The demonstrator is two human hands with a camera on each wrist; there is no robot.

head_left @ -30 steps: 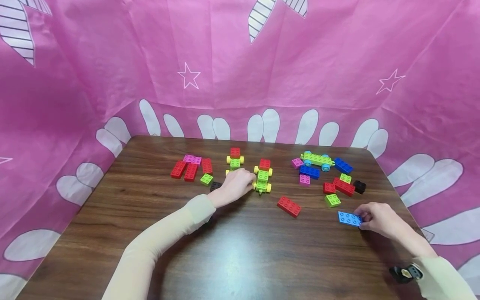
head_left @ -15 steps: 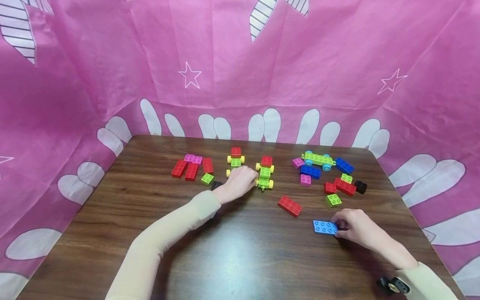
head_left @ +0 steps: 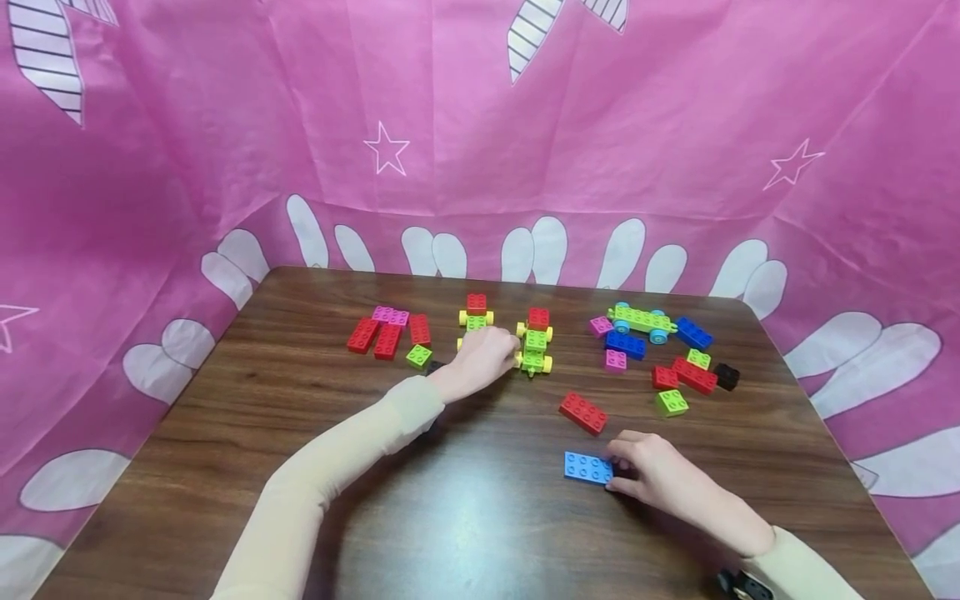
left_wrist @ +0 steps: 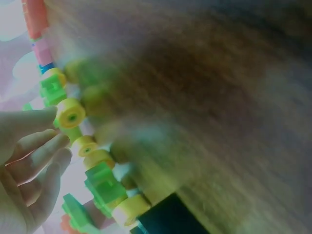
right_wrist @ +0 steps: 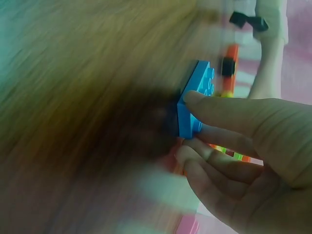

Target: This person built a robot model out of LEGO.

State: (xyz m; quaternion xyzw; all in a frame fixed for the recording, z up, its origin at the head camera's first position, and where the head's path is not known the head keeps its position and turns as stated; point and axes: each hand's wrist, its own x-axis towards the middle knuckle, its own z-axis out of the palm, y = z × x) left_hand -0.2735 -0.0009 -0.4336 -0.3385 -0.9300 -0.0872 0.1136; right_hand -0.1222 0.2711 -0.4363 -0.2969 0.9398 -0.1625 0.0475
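Blue plate brick — pinched by the right hand, unattached; left hand grips the green-yellow wheeled car — many bricks loose.

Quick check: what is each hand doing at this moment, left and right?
Left hand: fingers curled against the green wheeled brick car with yellow wheels; a firm grip cannot be told.
Right hand: pinches the flat light-blue plastic brick on the dark wooden table.
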